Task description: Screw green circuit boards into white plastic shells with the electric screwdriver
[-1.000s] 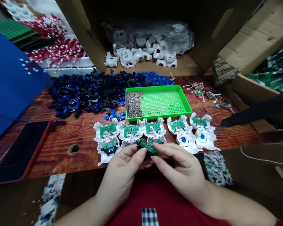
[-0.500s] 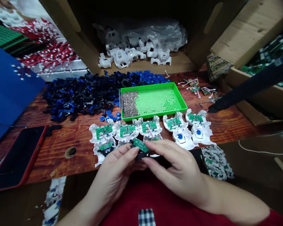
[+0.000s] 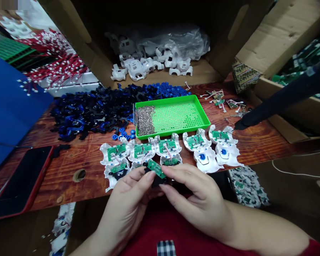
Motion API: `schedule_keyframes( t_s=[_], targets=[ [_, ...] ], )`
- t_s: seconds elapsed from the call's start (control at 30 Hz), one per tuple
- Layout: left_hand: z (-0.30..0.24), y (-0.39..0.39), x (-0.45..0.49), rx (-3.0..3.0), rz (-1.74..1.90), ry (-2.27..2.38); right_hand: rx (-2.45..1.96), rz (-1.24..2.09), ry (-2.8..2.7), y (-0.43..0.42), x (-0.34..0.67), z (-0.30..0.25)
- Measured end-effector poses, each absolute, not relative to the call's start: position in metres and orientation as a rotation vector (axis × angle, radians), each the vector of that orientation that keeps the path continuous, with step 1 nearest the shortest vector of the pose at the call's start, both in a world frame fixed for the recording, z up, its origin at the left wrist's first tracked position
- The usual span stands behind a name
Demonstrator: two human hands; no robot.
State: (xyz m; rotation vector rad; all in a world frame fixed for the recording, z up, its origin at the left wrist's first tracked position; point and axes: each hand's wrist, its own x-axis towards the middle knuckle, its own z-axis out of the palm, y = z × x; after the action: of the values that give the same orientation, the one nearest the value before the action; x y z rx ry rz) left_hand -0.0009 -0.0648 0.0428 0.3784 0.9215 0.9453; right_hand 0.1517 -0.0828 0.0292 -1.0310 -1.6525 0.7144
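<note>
My left hand [image 3: 128, 202] and my right hand [image 3: 194, 193] meet at the table's near edge, both pinching a small green circuit board [image 3: 156, 168] seated on a black plastic part. Just beyond my fingers lie two rows of white plastic shells [image 3: 114, 152], several carrying green boards, two with blue buttons [image 3: 202, 156]. A green perforated tray [image 3: 181, 115] behind them holds a heap of small metal screws [image 3: 144, 120] at its left end.
A pile of black and blue plastic parts [image 3: 96, 108] covers the table's left back. A cardboard box with white shells [image 3: 138, 67] stands behind. A red-cased phone [image 3: 18, 181] lies left. Another person's dark sleeve [image 3: 280, 101] reaches in from the right. Loose wired boards [image 3: 221, 99] lie nearby.
The board in my fingers has tilted and shifted slightly left. The other person's dark sleeve rose and moved left toward the loose boards. The view drifted a little.
</note>
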Motion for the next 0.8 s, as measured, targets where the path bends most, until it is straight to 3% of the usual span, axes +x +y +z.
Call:
schedule_keyframes(
  t_s=[0.23,0.57,0.8],
  targets=[
    [0.042,-0.063,0.01,0.381,0.987,0.979,-1.124,0.653,-1.722,-0.081,0.157,0.025],
    [0.043,-0.062,0.033,0.772,0.883,1.069,-1.325,0.196,-2.068,-0.085,0.188,0.044],
    [0.047,-0.054,0.058,1.052,0.703,0.927,-1.321,0.286,-2.099,-0.077,0.232,0.045]
  ],
)
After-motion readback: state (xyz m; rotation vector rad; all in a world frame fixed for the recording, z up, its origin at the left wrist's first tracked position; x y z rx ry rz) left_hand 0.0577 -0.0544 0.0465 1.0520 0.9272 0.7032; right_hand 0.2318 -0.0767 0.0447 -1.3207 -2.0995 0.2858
